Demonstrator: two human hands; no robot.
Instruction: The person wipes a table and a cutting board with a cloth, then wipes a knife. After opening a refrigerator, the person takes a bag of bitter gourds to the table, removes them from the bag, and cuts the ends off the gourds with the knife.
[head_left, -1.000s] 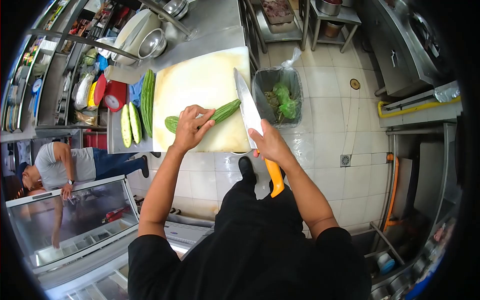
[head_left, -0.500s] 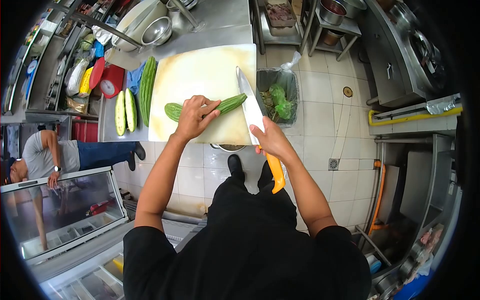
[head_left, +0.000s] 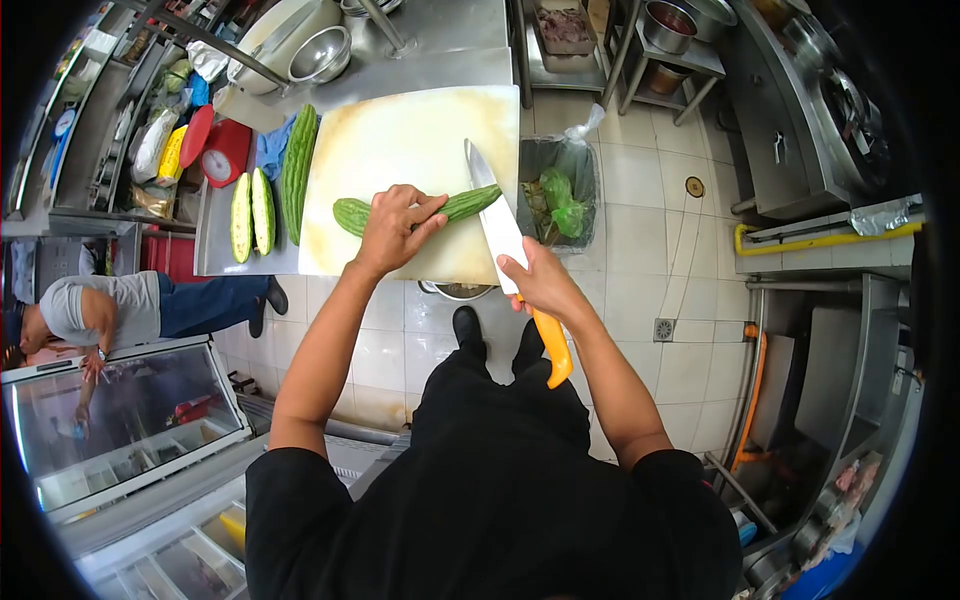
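Observation:
On a pale cutting board [head_left: 400, 130] lies a ridged green gourd [head_left: 468, 204], tilted slightly up to the right. My left hand [head_left: 397, 230] presses on its middle with fingers closed around it. My right hand [head_left: 545, 275] grips a knife [head_left: 500, 232] near where the white blade meets its orange handle. The blade lies across the gourd near its right end, its tip pointing away from me. A whole gourd [head_left: 297, 175] rests along the board's left edge. Two gourd halves [head_left: 253, 215] lie left of that, pale cut faces up.
A lined bin [head_left: 556, 195] with green scraps stands right of the board. Behind the board is a metal bowl [head_left: 320, 56]. A red scale [head_left: 226, 153] sits at the left. Another person [head_left: 100, 308] is beside a glass-lidded freezer at the far left.
The knife blade has tilted further, its tip shifting left. My left hand still holds the gourd. At the far left, the other person's arm has drawn back over the freezer.

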